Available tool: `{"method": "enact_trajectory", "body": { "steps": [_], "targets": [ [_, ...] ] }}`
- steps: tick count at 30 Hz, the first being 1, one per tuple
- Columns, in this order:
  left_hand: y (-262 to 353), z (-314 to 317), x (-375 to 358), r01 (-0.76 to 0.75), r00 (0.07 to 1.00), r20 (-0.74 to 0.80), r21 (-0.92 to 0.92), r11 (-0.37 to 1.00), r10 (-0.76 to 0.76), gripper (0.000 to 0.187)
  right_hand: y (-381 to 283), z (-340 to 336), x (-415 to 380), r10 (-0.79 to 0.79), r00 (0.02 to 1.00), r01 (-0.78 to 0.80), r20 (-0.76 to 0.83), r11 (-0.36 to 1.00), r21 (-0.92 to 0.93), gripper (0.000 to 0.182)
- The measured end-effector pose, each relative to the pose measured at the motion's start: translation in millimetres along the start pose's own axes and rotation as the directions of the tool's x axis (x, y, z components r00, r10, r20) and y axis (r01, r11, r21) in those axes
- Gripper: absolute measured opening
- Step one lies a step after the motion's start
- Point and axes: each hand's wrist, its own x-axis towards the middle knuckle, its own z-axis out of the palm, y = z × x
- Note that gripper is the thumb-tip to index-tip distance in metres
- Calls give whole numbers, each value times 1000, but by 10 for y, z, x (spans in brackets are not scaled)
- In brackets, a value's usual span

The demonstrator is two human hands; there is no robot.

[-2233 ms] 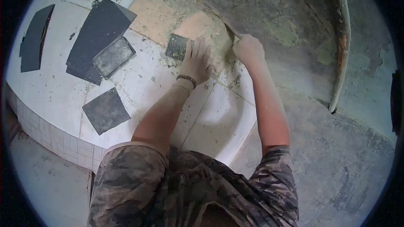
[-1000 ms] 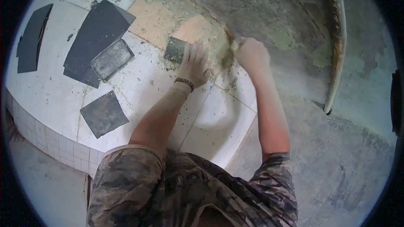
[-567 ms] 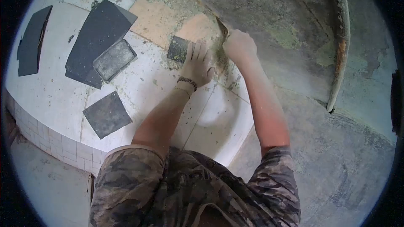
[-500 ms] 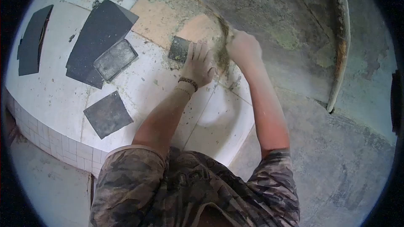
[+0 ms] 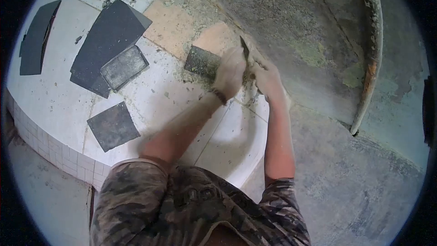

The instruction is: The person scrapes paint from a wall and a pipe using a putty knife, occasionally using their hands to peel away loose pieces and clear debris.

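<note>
Near the table's right edge my left hand [image 5: 230,74] and my right hand [image 5: 267,78] are close together. A thin, dark, pointed piece [image 5: 245,48], seen nearly edge-on, sticks up between them. My left hand's fingers are closed against it; my right hand is curled beside it, its fingers bent. What lies inside the right grip is hidden. Just left of my left hand rests a dark rectangular block [image 5: 201,61], dusted with greenish crumbs and partly covered by the hand.
On the white tiled table [image 5: 159,105] lie dark sheets [image 5: 102,41], a grey rectangular block [image 5: 124,67], a dark square piece [image 5: 113,126] and another dark stack [image 5: 38,41] at far left. Crumbs cover the orange patch [image 5: 170,16]. A pale pole [image 5: 371,59] stands right.
My left hand has lifted off the dark block, moved right and closed. My right hand has shifted slightly down and turned. The thin dark piece now shows between them.
</note>
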Motion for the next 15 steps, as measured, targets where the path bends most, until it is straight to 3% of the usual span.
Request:
{"method": "enact_trajectory", "body": {
  "steps": [1, 3, 4, 5, 6, 7, 8, 10, 11, 12, 13, 14, 15],
  "targets": [
    [-60, 182, 91, 4, 1000, -2, 4, 1000, -3, 48, -30, -51, -14, 0, 1000, 0, 5, 1000, 2, 31],
    [-274, 579, 262, 283, 957, 24, -280, 918, -287, 58, -97, -176, -25, 105, 994, -95, -44, 979, 181, 30],
    [-128, 657, 362, 285, 957, 24, -281, 916, -290, 58, -84, -166, 41, 106, 993, -97, -42, 979, 179, 30],
    [18, 736, 492, 368, 906, 76, -626, 687, -416, 64, -80, -145, 132, 86, 994, -74, -64, 983, 169, 28],
    [177, 749, 581, 384, 844, 180, -861, 334, -506, 71, -55, -140, 180, 71, 994, -56, -86, 986, 159, 27],
    [241, 731, 586, 405, 811, 271, -900, 162, -519, 78, -53, -173, 165, 81, 993, -67, -84, 985, 158, 27],
    [272, 699, 534, 409, 805, 275, -899, 158, -526, 78, -74, -220, 142, 60, 997, -54, -51, 992, 111, 27],
    [253, 628, 486, 355, 924, 183, -739, 572, -336, 78, -101, -229, 168, 31, 999, -30, -16, 997, 67, 27],
    [134, 637, 517, 359, 922, 185, -738, 572, -340, 78, -104, -189, 157, 22, 998, -16, -60, 995, 97, 26],
    [28, 639, 533, -66, 995, -98, -503, 862, 19, 78, -91, -146, 120, 22, 994, -9, -103, 992, 125, 26],
    [-41, 658, 479, -472, 870, -224, -120, 873, 440, 79, -49, -91, 99, 40, 994, -27, -97, 992, 122, 26],
    [-87, 680, 429, -468, 873, -221, -125, 875, 435, 79, -3, -26, 140, -26, 992, 38, -127, 995, 92, 26],
    [25, 604, 460, -17, 998, -53, -733, 680, -32, 79, 34, 22, 195, -102, 982, 113, -157, 992, 61, 26]
  ]
}}
